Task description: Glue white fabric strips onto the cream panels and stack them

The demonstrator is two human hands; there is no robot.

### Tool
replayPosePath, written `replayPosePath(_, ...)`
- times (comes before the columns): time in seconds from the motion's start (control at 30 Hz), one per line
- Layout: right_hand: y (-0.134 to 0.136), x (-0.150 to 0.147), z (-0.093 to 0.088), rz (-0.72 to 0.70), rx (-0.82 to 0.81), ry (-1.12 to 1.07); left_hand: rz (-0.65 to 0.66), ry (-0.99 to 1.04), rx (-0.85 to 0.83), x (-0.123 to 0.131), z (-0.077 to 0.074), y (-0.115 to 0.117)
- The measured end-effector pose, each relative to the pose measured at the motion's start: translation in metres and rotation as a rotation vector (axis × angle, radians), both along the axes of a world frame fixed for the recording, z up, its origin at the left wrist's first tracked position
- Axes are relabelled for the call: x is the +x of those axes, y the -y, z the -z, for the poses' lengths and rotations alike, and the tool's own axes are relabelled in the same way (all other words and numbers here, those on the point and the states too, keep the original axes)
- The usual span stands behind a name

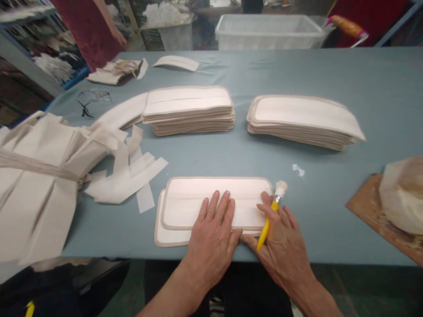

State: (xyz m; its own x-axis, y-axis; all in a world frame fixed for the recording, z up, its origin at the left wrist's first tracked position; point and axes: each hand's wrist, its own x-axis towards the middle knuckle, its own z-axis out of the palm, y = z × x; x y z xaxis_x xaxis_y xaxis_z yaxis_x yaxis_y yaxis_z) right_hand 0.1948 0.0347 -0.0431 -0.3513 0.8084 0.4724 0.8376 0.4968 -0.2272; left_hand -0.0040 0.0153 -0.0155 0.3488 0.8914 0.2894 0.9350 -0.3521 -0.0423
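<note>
Two white rounded panels with beige edging lie overlapped at the table's front edge, the upper panel [191,207] shifted up and right over the lower panel [172,237]. My left hand [214,233] rests flat on them, its fingers spread over the upper panel. At their right end my right hand [280,237] holds a yellow-handled brush [267,226] between its fingers, the pale bristles pointing away from me. Its thumb touches the panels' near edge close to my left thumb, and a fingertip lies on the upper panel's right end.
Behind the panels stand two piles, a left stack [188,103] and a right stack [300,116]. Paper strips [127,178] and a tied bundle [39,176] lie left, glasses [94,97] beyond. At right, a board [366,202] bears a whitish container [403,193]. A person [89,31] stands across the table.
</note>
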Motion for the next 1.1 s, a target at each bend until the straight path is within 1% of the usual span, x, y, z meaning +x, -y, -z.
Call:
replayPosePath(0.13,0.000,0.000,-0.002,0.000,-0.001,0.018,-0.135,-0.001,0.055,-0.031,-0.002,0.012)
replayPosePath(0.23,0.000,-0.001,-0.005,0.012,-0.011,0.023,-0.227,-0.020,0.051,-0.057,0.001,0.018)
replayPosePath(0.3,0.000,-0.002,-0.006,0.016,-0.019,0.023,-0.231,-0.053,0.040,-0.068,0.005,0.020)
replayPosePath(0.37,0.000,-0.003,-0.007,0.015,-0.027,0.015,-0.217,-0.082,0.035,-0.071,0.008,0.019)
replayPosePath(0.47,0.000,-0.003,-0.009,0.014,-0.037,0.006,-0.179,-0.103,0.035,-0.065,0.007,0.016)
replayPosePath(0.6,0.001,-0.004,-0.010,0.017,-0.051,0.005,-0.077,-0.103,0.027,-0.052,0.004,0.009)
replayPosePath(0.83,0.001,-0.005,-0.009,0.038,-0.093,-0.045,0.058,-0.075,0.049,-0.029,0.002,-0.007)
replayPosePath(0.97,0.001,-0.005,-0.010,0.036,-0.120,-0.057,0.106,-0.065,0.044,-0.017,0.000,-0.014)
replayPosePath(1.1,0.001,-0.006,-0.014,0.046,-0.150,-0.065,0.156,-0.060,0.023,-0.011,0.000,-0.021)
